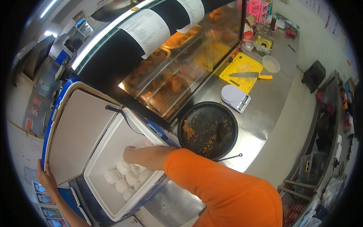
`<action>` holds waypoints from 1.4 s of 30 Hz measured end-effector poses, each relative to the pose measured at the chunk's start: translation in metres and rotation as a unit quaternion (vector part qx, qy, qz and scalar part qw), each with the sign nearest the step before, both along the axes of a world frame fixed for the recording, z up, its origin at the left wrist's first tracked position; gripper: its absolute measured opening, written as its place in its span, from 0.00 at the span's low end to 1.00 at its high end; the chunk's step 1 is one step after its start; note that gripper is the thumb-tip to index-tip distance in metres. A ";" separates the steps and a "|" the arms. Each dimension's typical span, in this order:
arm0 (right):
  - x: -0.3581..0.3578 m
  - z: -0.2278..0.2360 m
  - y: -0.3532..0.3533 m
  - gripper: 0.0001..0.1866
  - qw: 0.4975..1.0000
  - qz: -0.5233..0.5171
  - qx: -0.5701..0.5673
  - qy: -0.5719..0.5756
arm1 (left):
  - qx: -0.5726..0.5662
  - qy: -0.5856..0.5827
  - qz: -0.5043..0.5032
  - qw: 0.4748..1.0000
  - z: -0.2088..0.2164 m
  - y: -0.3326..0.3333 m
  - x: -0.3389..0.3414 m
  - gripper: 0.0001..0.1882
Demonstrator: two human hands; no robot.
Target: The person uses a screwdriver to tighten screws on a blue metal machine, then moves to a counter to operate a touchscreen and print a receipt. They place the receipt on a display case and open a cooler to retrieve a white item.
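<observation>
A blue and white cooler box point(99, 159) stands open at the lower left, with several white round dough balls point(126, 177) piled on its floor. My left hand point(44, 174) grips the outer edge of the raised cooler lid point(77, 128). In an orange sleeve, my right arm reaches into the box. My right hand point(130, 151) hovers just above the dough balls with its fingers curled. Whether it holds anything is hidden from view. A pinkish packet point(148, 143) shows beside the wrist against the box wall.
A round black pan point(208, 130) with orange crumbs sits on the steel counter point(264, 113) right of the cooler. Beyond it are a white kitchen scale point(235, 97), a yellow cutting board point(242, 72) with a knife, and a pale bowl point(271, 63). A glass display case point(177, 72) runs behind.
</observation>
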State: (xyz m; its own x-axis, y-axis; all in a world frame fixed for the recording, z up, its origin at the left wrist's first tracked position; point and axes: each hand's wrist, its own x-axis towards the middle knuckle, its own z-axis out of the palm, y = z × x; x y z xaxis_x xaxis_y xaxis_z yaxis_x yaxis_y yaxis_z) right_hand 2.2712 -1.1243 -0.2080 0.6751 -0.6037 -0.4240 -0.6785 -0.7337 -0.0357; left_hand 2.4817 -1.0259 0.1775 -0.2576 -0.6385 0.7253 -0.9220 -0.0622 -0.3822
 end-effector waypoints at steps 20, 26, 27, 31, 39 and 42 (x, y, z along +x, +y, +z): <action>0.016 0.007 0.004 0.19 0.997 0.042 0.013 0.066 | -0.004 0.008 -0.014 1.000 -0.008 0.014 0.011 0.25; 0.006 0.011 -0.001 0.18 0.999 0.017 0.012 0.050 | 0.006 0.014 -0.008 1.000 -0.002 0.012 -0.006 0.28; 0.005 0.011 0.000 0.18 0.999 0.016 0.006 0.046 | 0.007 0.015 -0.004 1.000 -0.002 0.013 -0.007 0.28; 0.004 0.016 0.000 0.19 0.997 0.025 0.025 0.074 | 0.018 0.034 -0.004 0.999 -0.003 0.015 -0.009 0.29; -0.002 0.021 0.002 0.23 0.996 0.045 0.021 0.077 | 0.005 0.038 -0.021 0.999 -0.008 0.013 0.004 0.30; -0.010 0.018 -0.005 0.25 0.998 0.019 0.002 0.056 | -0.001 0.023 -0.019 1.000 -0.006 0.004 -0.003 0.30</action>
